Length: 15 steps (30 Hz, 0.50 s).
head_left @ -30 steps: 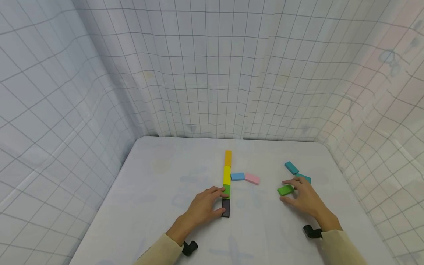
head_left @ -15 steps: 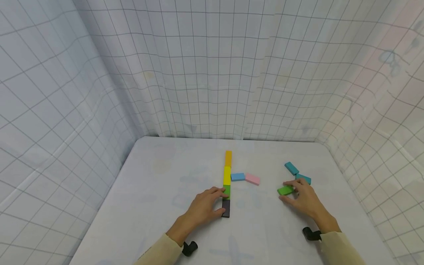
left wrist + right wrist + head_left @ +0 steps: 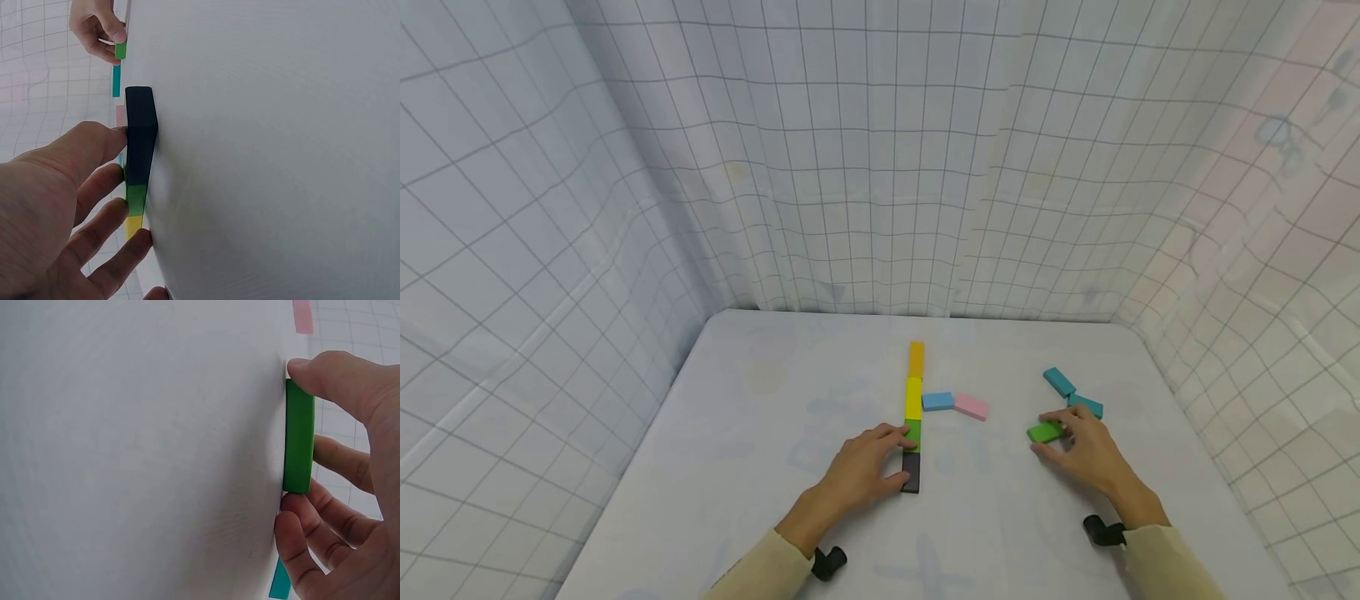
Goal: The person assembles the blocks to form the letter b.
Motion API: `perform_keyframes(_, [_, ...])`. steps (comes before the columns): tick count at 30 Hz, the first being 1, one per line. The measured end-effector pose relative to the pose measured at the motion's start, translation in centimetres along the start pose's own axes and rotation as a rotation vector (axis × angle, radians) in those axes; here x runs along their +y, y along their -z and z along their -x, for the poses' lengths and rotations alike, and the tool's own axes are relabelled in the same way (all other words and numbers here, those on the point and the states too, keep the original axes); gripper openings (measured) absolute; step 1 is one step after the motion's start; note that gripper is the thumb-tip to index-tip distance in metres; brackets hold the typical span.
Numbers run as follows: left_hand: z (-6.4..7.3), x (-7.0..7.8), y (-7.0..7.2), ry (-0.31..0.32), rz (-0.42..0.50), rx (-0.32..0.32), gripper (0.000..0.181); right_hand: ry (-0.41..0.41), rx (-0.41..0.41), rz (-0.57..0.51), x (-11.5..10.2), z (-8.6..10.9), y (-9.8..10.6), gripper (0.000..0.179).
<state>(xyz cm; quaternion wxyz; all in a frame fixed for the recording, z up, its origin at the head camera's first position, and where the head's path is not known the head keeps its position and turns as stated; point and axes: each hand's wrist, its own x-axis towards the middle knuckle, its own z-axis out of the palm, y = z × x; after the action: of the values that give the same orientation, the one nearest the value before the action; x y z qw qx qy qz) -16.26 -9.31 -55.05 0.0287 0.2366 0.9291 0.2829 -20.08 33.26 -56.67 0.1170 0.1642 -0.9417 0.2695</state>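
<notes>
In the head view a straight row of flat blocks runs away from me: black [image 3: 911,473], green [image 3: 913,435], yellow [image 3: 913,398] and orange [image 3: 917,360]. My left hand [image 3: 861,468] rests on the near end, thumb on the black block and extended fingertips on the green one. Over to the right, my right hand [image 3: 1088,450] holds a separate green block [image 3: 299,437] between thumb and fingers. The right wrist view has the thumb at one end of this block and fingertips at the other. It lies on or very near the table.
A blue block [image 3: 937,402] and a pink block [image 3: 972,407] extend right from the yellow one. Two teal blocks, one farther [image 3: 1060,382] and one partly behind my right fingers [image 3: 1087,405], lie beyond that hand. Gridded white curtains [image 3: 880,167] enclose the white table [image 3: 760,400].
My right hand's fingers have drawn slightly closer around the separate green block. The left hand and the row of blocks stay put.
</notes>
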Motion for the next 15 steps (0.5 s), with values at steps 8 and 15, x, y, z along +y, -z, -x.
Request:
perform_keyframes(8, [0.07,0.18,0.14,0.005,0.0,-0.002,0.046,-0.024,-0.032,0.0,-0.1,0.02,0.03,0.045])
perform_keyframes(15, [0.18,0.44,0.33,0.012,-0.001,-0.002,0.046,-0.022,-0.024,0.002,-0.16,-0.1,-0.06,0.045])
